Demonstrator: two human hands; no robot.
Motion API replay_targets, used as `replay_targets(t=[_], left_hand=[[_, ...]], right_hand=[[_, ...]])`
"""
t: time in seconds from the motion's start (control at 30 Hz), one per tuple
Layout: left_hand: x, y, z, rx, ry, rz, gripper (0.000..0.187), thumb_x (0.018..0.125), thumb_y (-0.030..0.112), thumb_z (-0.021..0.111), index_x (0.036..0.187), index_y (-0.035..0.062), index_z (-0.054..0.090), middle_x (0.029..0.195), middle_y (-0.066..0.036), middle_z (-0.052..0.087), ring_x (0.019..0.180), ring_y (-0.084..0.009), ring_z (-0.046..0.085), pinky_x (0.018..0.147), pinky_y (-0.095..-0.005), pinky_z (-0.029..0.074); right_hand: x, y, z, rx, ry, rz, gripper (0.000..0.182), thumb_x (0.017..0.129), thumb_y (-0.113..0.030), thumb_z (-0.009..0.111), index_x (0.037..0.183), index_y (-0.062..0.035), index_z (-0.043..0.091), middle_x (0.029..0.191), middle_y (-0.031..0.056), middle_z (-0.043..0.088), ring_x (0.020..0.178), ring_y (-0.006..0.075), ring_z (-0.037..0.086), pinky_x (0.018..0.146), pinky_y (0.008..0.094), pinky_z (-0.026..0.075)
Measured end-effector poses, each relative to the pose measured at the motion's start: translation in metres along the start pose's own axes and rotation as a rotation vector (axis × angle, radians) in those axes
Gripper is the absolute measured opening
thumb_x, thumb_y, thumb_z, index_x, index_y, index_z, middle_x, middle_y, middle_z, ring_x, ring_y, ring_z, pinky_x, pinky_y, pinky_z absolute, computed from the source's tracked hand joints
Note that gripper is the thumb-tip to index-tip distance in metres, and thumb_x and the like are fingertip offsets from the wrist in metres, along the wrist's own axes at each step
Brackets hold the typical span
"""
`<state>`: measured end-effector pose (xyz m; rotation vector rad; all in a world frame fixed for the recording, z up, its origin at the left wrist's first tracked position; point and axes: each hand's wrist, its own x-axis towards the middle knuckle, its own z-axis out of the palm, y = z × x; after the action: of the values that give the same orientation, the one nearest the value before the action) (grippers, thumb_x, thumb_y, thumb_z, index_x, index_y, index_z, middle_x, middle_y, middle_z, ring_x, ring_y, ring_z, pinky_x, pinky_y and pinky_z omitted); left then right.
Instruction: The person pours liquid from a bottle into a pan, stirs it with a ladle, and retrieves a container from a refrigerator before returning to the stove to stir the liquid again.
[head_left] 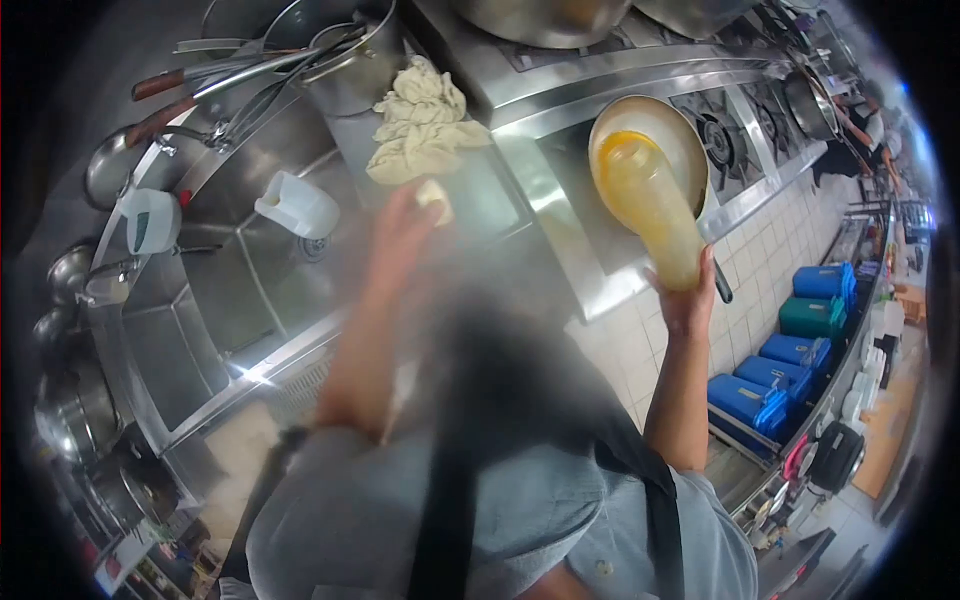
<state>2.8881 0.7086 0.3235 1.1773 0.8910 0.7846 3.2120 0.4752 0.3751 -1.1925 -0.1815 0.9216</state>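
Note:
My right hand [685, 295] is wrapped round the base of a cloudy plastic bottle [660, 205] with yellowish contents. The bottle is tilted with its far end over a pale round pan [690, 150] on the stove. Orange-yellow liquid [622, 150] lies in the pan near the bottle's end. On the left, my left hand [402, 225] holds a small pale yellow piece [434, 200] in its fingers, over the steel counter. Just beyond that hand is a crumpled cream cloth [425, 120]. The image is hazy around my left hand.
At left, a steel sink [260, 270] holds a white plastic jug [298, 205]. Pots and ladles stand beyond it. Burners [715, 140] lie right of the pan. Blue bins [750, 400] and a green bin [812, 316] stand at right. Another person [872, 125] is far back right.

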Motion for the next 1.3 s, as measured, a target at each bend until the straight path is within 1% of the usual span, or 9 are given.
replay_targets(t=[0.33, 0.67, 0.73, 0.87, 0.93, 1.0, 1.07, 1.13, 1.3], left_hand=[[-0.009, 0.065, 0.039, -0.051, -0.303, -0.076, 0.052, 0.083, 0.001, 0.067, 0.132, 0.0067, 0.051, 0.116, -0.003, 0.059, 0.099, -0.0114, 0.058, 0.087, -0.0269, 0.048], [-0.032, 0.114, 0.019, 0.149, -0.143, -0.014, 0.056, 0.077, -0.002, 0.072, 0.129, 0.0073, 0.053, 0.117, -0.004, 0.058, 0.103, -0.0137, 0.058, 0.084, -0.0271, 0.051], [-0.036, 0.129, 0.021, 0.200, -0.109, 0.041, 0.057, 0.075, -0.001, 0.073, 0.128, 0.0073, 0.054, 0.120, -0.005, 0.055, 0.102, -0.0142, 0.059, 0.082, -0.0267, 0.051], [-0.034, 0.135, 0.023, 0.638, -0.068, 0.262, 0.065, 0.069, 0.001, 0.077, 0.129, 0.0106, 0.054, 0.120, -0.007, 0.055, 0.108, -0.0185, 0.057, 0.086, -0.0317, 0.048], [-0.030, 0.126, 0.026, 0.868, -0.083, 0.368, 0.066, 0.067, 0.006, 0.078, 0.129, 0.0111, 0.054, 0.119, -0.010, 0.056, 0.111, -0.0252, 0.056, 0.090, -0.0352, 0.045], [-0.031, 0.123, 0.038, 0.931, -0.080, 0.427, 0.066, 0.067, 0.007, 0.078, 0.129, 0.0110, 0.054, 0.119, -0.011, 0.056, 0.111, -0.0281, 0.055, 0.092, -0.0365, 0.045], [-0.031, 0.119, 0.049, 0.997, -0.072, 0.484, 0.067, 0.066, 0.009, 0.078, 0.128, 0.0108, 0.054, 0.119, -0.013, 0.056, 0.111, -0.0310, 0.054, 0.094, -0.0378, 0.044], [-0.029, 0.116, 0.059, 0.957, -0.075, 0.516, 0.065, 0.066, 0.010, 0.078, 0.126, 0.0118, 0.055, 0.120, -0.013, 0.057, 0.112, -0.0338, 0.052, 0.096, -0.0404, 0.042], [-0.016, 0.129, 0.069, 1.090, -0.161, 0.527, 0.057, 0.068, 0.013, 0.077, 0.121, 0.0135, 0.058, 0.115, -0.012, 0.058, 0.109, -0.0334, 0.053, 0.093, -0.0411, 0.044]], right_hand=[[-0.004, 0.051, 0.056, 0.007, -0.261, 0.192, 0.068, 0.087, -0.048, 0.058, 0.140, -0.0137, 0.031, 0.134, 0.0123, 0.043, 0.117, 0.0338, 0.052, 0.079, 0.0479, 0.057], [0.013, 0.070, 0.105, -0.163, -0.437, 0.259, 0.071, 0.093, -0.041, 0.056, 0.149, -0.0146, 0.020, 0.138, 0.0129, 0.042, 0.118, 0.0303, 0.052, 0.078, 0.0462, 0.057], [0.005, 0.058, 0.133, -0.472, -0.405, 0.304, 0.067, 0.093, -0.033, 0.059, 0.147, -0.0137, 0.025, 0.132, 0.0139, 0.048, 0.115, 0.0312, 0.054, 0.075, 0.0436, 0.058], [0.020, 0.088, 0.146, -0.513, -0.434, 0.312, 0.066, 0.091, -0.026, 0.062, 0.146, -0.0098, 0.028, 0.131, 0.0166, 0.051, 0.113, 0.0303, 0.056, 0.083, 0.0417, 0.055], [0.028, 0.102, 0.141, -0.865, -0.471, 0.046, 0.065, 0.091, -0.024, 0.062, 0.144, -0.0056, 0.030, 0.132, 0.0191, 0.051, 0.113, 0.0275, 0.058, 0.092, 0.0383, 0.049], [0.028, 0.094, 0.133, -0.793, -0.451, 0.030, 0.061, 0.088, -0.022, 0.065, 0.140, -0.0025, 0.038, 0.130, 0.0220, 0.053, 0.112, 0.0279, 0.059, 0.097, 0.0370, 0.044], [0.014, 0.046, 0.142, -1.171, -0.336, -0.087, 0.055, 0.085, -0.019, 0.067, 0.133, -0.0027, 0.047, 0.124, 0.0221, 0.058, 0.112, 0.0320, 0.058, 0.096, 0.0385, 0.045], [0.042, 0.051, 0.099, -1.365, -0.281, -0.623, 0.047, 0.082, -0.016, 0.066, 0.126, -0.0048, 0.054, 0.114, 0.0194, 0.063, 0.101, 0.0348, 0.061, 0.089, 0.0403, 0.048], [0.072, -0.004, 0.034, -1.680, 0.073, -0.467, 0.045, 0.083, -0.008, 0.052, 0.127, -0.0080, 0.050, 0.101, 0.0157, 0.068, 0.096, 0.0359, 0.062, 0.085, 0.0440, 0.049]])
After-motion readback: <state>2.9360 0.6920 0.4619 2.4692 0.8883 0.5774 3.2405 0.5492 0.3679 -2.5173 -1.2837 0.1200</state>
